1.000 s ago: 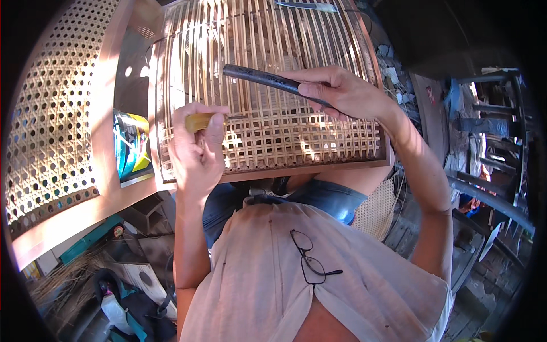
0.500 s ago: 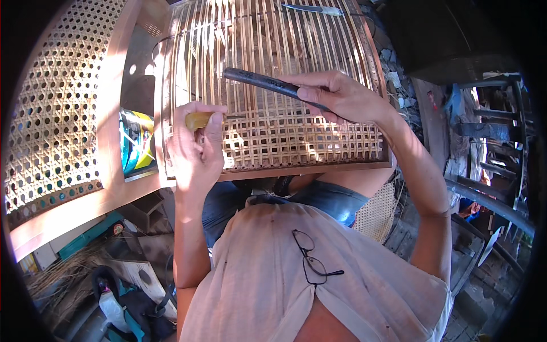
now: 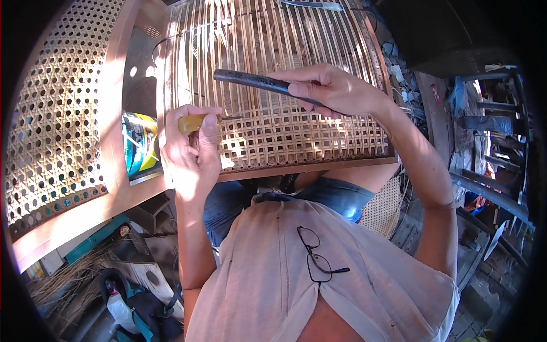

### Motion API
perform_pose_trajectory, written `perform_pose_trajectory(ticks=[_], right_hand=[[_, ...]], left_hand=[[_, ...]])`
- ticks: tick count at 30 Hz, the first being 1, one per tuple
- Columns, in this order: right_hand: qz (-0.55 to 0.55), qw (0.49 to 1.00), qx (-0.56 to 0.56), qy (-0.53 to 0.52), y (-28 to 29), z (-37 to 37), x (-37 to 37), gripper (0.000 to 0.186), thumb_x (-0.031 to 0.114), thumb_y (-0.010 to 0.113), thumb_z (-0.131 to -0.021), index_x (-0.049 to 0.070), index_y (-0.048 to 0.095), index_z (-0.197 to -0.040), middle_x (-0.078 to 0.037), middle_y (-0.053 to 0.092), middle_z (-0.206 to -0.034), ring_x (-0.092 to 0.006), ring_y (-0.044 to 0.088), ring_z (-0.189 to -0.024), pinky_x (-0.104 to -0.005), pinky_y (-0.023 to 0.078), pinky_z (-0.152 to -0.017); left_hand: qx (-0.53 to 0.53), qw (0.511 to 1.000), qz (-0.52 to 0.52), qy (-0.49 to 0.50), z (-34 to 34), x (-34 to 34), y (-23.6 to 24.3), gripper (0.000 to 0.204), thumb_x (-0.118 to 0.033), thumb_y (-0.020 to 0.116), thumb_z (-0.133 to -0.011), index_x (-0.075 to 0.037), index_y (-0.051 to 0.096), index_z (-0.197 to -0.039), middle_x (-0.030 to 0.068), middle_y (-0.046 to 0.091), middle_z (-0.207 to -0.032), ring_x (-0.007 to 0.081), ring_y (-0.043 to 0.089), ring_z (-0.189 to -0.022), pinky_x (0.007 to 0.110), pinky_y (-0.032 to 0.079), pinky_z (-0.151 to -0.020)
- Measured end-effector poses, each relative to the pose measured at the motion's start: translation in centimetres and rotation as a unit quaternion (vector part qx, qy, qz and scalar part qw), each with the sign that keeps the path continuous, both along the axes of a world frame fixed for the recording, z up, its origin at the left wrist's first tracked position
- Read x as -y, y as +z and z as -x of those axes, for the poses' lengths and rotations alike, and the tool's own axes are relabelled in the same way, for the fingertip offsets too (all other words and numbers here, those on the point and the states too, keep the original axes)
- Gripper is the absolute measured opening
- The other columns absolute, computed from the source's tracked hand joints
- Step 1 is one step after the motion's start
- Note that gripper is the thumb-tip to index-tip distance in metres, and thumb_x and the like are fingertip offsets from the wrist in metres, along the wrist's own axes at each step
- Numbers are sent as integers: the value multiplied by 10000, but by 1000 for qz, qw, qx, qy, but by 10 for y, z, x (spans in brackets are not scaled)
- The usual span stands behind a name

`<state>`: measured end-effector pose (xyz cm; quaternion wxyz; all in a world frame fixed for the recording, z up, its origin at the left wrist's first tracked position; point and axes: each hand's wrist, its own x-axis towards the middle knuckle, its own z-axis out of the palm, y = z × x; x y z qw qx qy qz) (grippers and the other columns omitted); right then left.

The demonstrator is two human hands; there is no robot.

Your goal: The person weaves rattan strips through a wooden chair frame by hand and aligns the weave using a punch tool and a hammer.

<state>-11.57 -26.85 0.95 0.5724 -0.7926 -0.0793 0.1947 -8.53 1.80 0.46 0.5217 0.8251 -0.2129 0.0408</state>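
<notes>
A wooden frame (image 3: 307, 167) with cane strung across it lies over my lap. Its near part is a woven cane grid (image 3: 285, 137); farther off, the long strands (image 3: 256, 45) run loose without cross strips. My left hand (image 3: 192, 154) is closed round the yellow handle of a screwdriver-like tool (image 3: 192, 123), whose thin metal shank points right along the grid's far edge. Whether the tip is between strands, I cannot tell. My right hand (image 3: 342, 94) grips a dark, flat bar (image 3: 250, 80), held slantwise above the strands, its free end up and left of the shank.
A knife (image 3: 313, 5) rests across the frame's far end. Left of it stands a larger frame with a finished cane panel (image 3: 57, 102), and a colourful tin (image 3: 139, 142) sits between the two. Eyeglasses (image 3: 316, 256) hang from my shirt. Clutter covers the ground at both sides.
Both hands have shifted slightly left. The dark bar's free end has moved a little left with my right hand, and the yellow-handled tool has gone slightly left too. Both grips stay the same.
</notes>
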Motion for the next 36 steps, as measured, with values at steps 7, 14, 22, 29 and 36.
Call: perform_pose_trajectory(ticks=[7, 14, 22, 29, 36], right_hand=[[19, 999, 10, -36, -3, -7, -11, 439, 306, 510, -1078, 151, 512, -1488, 39, 509, -651, -29, 476, -483, -219, 404, -438], [37, 987, -136, 77, 0, 0, -21, 416, 287, 498, -1080, 194, 523, -1484, 24, 512, -642, -52, 473, -464, -228, 414, -443], [51, 997, -64, -6, 2, -6, -27, 417, 306, 502, -1077, 205, 529, -1481, 36, 518, -667, -45, 496, -502, -217, 428, -464], [65, 989, -125, 53, 2, -7, -30, 407, 309, 488, -1081, 258, 526, -1483, 29, 526, -677, -44, 487, -486, -223, 435, -460], [47, 998, -38, -35, -5, -9, -34, 415, 321, 494, -1078, 251, 522, -1487, 33, 527, -677, -51, 493, -492, -220, 431, -470]], left_hand=[[-5, 1000, 18, -6, -3, -9, -5, 188, -92, 638, -993, 18, 546, -1114, 127, 734, -1013, 116, 652, -764, 245, 524, -686], [-4, 999, 21, -41, -10, -14, -1, 189, -79, 627, -997, 34, 532, -1114, 129, 734, -991, 100, 623, -716, 236, 515, -672], [-14, 999, 36, -30, -10, -18, -8, 168, -63, 595, -1016, 24, 503, -1127, 112, 737, -979, 40, 529, -649, 185, 438, -583], [15, 999, 36, -32, -11, -31, 0, 178, -53, 596, -1012, 20, 497, -1141, 122, 736, -982, 52, 547, -668, 206, 472, -608], [-26, 999, 41, -20, -12, -29, -5, 174, -58, 593, -1016, 22, 498, -1137, 130, 736, -1014, 62, 580, -713, 204, 491, -644]])
